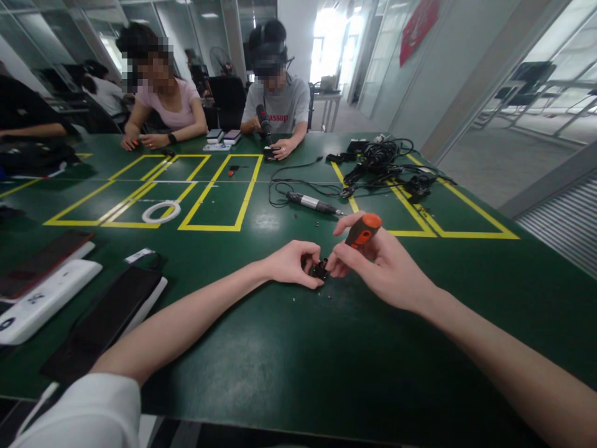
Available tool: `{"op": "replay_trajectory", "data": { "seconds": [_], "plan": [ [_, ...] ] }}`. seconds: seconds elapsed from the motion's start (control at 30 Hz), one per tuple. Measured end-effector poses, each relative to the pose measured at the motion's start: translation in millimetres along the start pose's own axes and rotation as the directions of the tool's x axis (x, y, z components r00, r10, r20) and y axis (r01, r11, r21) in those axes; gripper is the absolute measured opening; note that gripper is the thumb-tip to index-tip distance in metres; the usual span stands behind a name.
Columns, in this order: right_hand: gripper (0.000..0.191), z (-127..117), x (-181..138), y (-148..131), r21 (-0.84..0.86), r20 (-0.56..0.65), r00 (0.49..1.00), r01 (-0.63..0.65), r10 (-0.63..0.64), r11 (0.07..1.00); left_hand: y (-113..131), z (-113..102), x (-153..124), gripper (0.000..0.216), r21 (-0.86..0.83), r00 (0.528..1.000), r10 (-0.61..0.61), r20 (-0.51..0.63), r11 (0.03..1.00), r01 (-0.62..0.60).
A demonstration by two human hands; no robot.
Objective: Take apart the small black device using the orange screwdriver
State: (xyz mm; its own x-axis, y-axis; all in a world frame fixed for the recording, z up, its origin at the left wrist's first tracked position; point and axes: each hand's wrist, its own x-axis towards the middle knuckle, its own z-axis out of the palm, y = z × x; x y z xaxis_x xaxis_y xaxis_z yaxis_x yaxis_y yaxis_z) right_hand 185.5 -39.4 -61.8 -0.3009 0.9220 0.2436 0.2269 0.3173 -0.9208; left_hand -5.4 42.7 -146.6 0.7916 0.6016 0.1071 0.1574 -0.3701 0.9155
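Right hand [382, 267], screwdriver [362, 231] tip down-left

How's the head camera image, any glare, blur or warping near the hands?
Head view: sharp at the left hand, pinching a small black part, and the right hand, gripping an orange screwdriver; window behind blown out; soft glare on the green table; edges bowed.

Left arm [186, 323]: white sleeve [88, 407] over the upper part, forearm bare. Right arm [504, 354]: bare throughout. The left hand [291, 264] and right hand [382, 267] are bare.
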Motion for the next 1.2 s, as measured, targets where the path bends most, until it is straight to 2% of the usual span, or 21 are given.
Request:
{"op": "replay_trajectory", "data": {
  "seconds": [0.1,0.27,0.3,0.4,0.43,0.5,0.6,0.7,0.73,0.83,0.9,0.97,1.1,1.2],
  "plan": [
    [0.030,-3.1,3.3,1.1,0.020,-0.025,1.000,0.008,-0.008,1.000,-0.3,0.2,-0.2,0.034,0.017,1.000,-0.001,-0.009,1.000,0.001],
    [0.020,-12.1,7.1,-3.6,-0.175,-0.123,0.981,0.126,-0.148,0.977,-0.9,0.7,-0.5,0.035,0.009,1.000,-0.002,-0.023,1.000,0.002],
    [0.024,-13.4,6.8,-4.6,-0.186,-0.132,0.976,0.144,-0.170,0.972,-0.9,0.7,-0.6,0.035,0.007,1.000,-0.001,-0.024,1.000,0.001],
    [0.058,-15.0,4.5,-6.7,-0.207,-0.127,0.965,0.200,-0.229,0.958,-0.2,0.3,-1.0,0.036,0.004,1.000,-0.001,-0.029,1.000,0.001],
    [0.063,-15.0,3.6,-7.3,-0.230,-0.114,0.959,0.230,-0.261,0.946,0.2,0.1,-1.1,0.036,0.001,1.000,-0.004,-0.028,1.000,0.004],
    [0.060,-14.7,1.8,-8.6,-0.273,-0.066,0.945,0.291,-0.320,0.917,1.2,-0.4,-1.5,0.036,-0.004,1.000,-0.015,-0.019,1.000,0.015],
    [0.043,-13.3,-0.4,-10.8,-0.280,-0.051,0.923,0.354,-0.382,0.892,2.6,-0.7,-1.8,0.038,-0.008,1.000,-0.028,-0.012,1.000,0.028],
    [0.016,-10.1,-1.5,-13.1,-0.130,-0.111,0.922,0.357,-0.372,0.925,3.1,-0.3,-1.6,0.038,0.008,0.999,-0.036,-0.022,0.999,0.036],
    [0.012,-8.8,-1.4,-14.0,-0.053,-0.133,0.927,0.347,-0.351,0.937,3.0,-0.1,-1.5,0.039,0.012,0.999,-0.041,-0.024,0.999,0.041],
    [0.018,-5.9,0.8,-17.6,0.176,-0.154,0.956,0.277,-0.252,0.945,2.3,0.1,-1.2,0.039,0.025,0.999,-0.041,-0.020,0.999,0.042],
    [0.023,-4.8,3.3,-20.6,0.331,-0.108,0.977,0.208,-0.182,0.920,1.9,0.0,-1.2,0.038,0.063,1.000,-0.006,-0.022,0.998,0.007],
    [0.027,-4.1,5.6,-23.0,0.469,-0.040,0.989,0.146,-0.144,0.871,1.8,0.1,-1.4,0.038,0.173,0.996,0.078,-0.036,0.982,-0.071],
    [0.023,-1.7,9.3,-22.7,0.624,0.019,0.989,0.103,-0.146,0.775,1.1,1.8,-3.7,0.032,0.469,0.959,0.279,-0.043,0.853,-0.227],
    [0.022,0.5,13.3,-21.7,0.655,-0.008,0.986,0.129,-0.164,0.745,-0.7,3.9,-6.1,0.029,0.591,0.937,0.348,-0.029,0.762,-0.265]
  ]
}}
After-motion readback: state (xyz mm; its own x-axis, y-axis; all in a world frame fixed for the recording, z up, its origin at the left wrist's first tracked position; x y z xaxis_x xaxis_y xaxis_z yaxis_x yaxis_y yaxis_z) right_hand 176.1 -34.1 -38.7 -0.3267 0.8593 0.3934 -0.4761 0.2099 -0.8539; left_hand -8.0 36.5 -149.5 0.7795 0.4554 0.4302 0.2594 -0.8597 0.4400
